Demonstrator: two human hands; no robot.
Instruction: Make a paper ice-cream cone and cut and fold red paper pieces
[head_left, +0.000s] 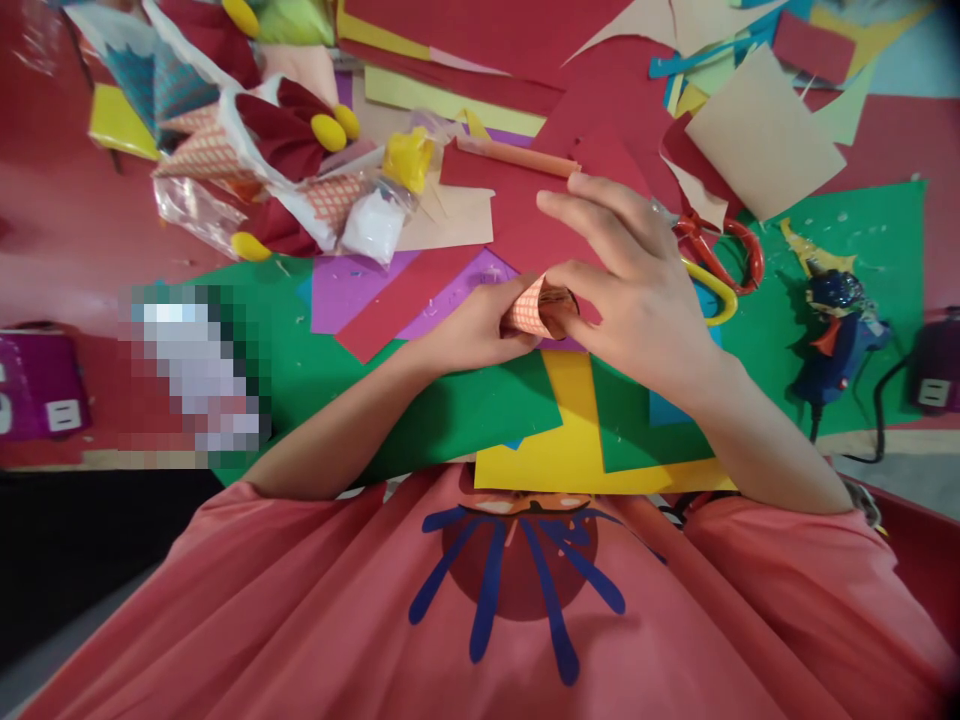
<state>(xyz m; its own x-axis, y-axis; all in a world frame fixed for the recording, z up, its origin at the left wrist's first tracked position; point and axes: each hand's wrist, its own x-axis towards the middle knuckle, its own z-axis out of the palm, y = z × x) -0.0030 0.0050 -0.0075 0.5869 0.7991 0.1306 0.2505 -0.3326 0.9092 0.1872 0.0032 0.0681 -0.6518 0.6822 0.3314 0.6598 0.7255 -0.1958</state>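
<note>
My left hand is closed around a small paper cone with an orange-and-white checked pattern. The cone lies sideways, its open mouth facing right. At that mouth, the thumb and index finger of my right hand hold the rim, while the other fingers stretch out above. The cone's narrow end is hidden inside my left hand. Just beyond my right fingertips lies a thin rolled orange paper tube.
Green paper sheets and a yellow sheet cover the near table. Scissors with red handles and a blue glue gun with a cord lie right. Finished checked cones with dark red paper and yellow ovals sit upper left.
</note>
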